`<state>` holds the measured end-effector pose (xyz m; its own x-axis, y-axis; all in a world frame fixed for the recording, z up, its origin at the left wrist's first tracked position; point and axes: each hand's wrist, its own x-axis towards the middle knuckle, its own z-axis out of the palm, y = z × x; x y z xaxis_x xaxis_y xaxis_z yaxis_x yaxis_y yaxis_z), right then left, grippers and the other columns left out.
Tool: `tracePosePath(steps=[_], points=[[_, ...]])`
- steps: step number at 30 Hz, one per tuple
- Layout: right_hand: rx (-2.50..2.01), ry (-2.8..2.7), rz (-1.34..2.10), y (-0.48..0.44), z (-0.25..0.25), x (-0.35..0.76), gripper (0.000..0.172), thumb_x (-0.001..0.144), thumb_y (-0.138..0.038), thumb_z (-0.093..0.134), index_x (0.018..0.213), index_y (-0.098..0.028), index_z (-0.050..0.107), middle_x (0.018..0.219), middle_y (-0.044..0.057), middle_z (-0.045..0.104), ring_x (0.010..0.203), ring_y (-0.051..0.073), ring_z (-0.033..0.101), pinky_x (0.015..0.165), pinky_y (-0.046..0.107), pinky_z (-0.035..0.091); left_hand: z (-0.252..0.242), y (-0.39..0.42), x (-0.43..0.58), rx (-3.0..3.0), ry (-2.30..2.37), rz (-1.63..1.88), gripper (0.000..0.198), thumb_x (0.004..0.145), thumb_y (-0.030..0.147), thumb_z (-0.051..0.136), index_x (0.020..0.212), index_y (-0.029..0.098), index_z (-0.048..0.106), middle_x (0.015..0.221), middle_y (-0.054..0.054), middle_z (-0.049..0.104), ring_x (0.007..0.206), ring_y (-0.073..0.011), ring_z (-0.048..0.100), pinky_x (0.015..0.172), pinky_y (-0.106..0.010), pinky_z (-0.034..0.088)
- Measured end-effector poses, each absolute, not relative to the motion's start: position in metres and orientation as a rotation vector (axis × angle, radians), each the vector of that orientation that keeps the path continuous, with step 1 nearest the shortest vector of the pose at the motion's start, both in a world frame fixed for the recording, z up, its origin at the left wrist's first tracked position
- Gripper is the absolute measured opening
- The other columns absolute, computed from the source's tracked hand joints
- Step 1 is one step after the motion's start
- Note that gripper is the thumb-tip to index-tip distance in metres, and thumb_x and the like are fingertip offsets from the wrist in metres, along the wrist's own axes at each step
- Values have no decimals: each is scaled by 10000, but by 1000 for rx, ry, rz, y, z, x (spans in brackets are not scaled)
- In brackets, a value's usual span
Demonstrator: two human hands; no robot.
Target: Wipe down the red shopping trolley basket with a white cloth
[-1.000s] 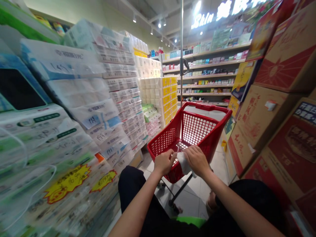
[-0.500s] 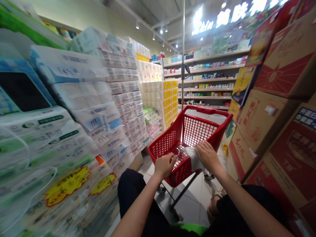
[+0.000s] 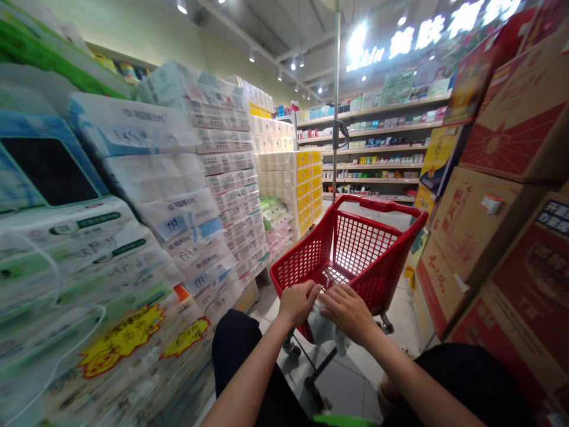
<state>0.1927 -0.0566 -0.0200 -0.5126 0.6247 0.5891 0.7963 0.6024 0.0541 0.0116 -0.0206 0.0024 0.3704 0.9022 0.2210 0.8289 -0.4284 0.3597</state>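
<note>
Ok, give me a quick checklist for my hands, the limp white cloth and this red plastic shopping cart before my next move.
1. Limp white cloth in your right hand: ok, it hangs below the fingers.
2. Right hand at the near end of the red plastic shopping cart: ok.
3. Left hand touching the cloth: cannot tell, the fingertips crowd together.
4. Cart standing on the floor: ok, wheels down on the pale tiles.
5. Surface behind the cloth clean: cannot tell, it is covered.
6. Cart clear of the brown cardboard boxes with red print: cannot tell, its rim overlaps them in view.
</note>
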Motion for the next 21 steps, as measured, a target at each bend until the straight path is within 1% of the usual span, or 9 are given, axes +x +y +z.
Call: tracePosePath(steps=[4, 7, 10, 13, 17, 21], points=[[-1262, -2165, -533, -36, -13, 249, 217, 965, -301, 431, 1094, -240, 595, 1044, 42, 656, 1042, 197, 550, 1055, 414, 298, 1, -20, 11, 2429, 1572, 574, 595, 969, 596, 133, 872, 249, 607, 845, -27, 686, 798, -190, 630, 646, -251, 337], [-1349, -2079, -571, -29, -9, 270, 221, 972, -299, 404, 1058, -236, 597, 1069, 44, 652, 1076, 206, 537, 1079, 433, 269, 0, -19, 12, 2444, 1573, 584, 601, 967, 601, 126, 870, 252, 606, 840, -23, 684, 779, -186, 629, 630, -250, 325], [-1404, -2018, -552, -32, -9, 255, 223, 974, -286, 385, 993, -228, 599, 992, 52, 652, 1052, 213, 534, 1074, 439, 271, 0, -18, 13, 2460, 1566, 604, 597, 962, 611, 131, 866, 259, 603, 833, -15, 684, 779, -190, 631, 618, -252, 317], [-1382, -2063, -484, -45, -14, 217, 213, 971, -289, 390, 962, -222, 591, 923, 48, 638, 993, 207, 537, 1050, 420, 296, 0, -17, 13, 2456, 1562, 606, 595, 959, 618, 140, 859, 257, 602, 838, -14, 686, 803, -194, 636, 624, -250, 323], [-1271, -2176, -415, -61, -22, 174, 189, 954, -309, 434, 993, -207, 588, 939, 54, 630, 954, 205, 528, 998, 395, 336, 1, -17, 13, 2462, 1569, 591, 596, 970, 596, 134, 852, 249, 604, 838, -16, 689, 816, -191, 641, 638, -252, 340], [-1169, -2301, -413, -59, -23, 178, 199, 951, -335, 455, 1034, -215, 591, 959, 50, 637, 945, 194, 540, 965, 375, 352, 1, -19, 13, 2466, 1555, 561, 598, 973, 589, 132, 865, 242, 607, 859, -20, 693, 827, -184, 641, 647, -247, 345]])
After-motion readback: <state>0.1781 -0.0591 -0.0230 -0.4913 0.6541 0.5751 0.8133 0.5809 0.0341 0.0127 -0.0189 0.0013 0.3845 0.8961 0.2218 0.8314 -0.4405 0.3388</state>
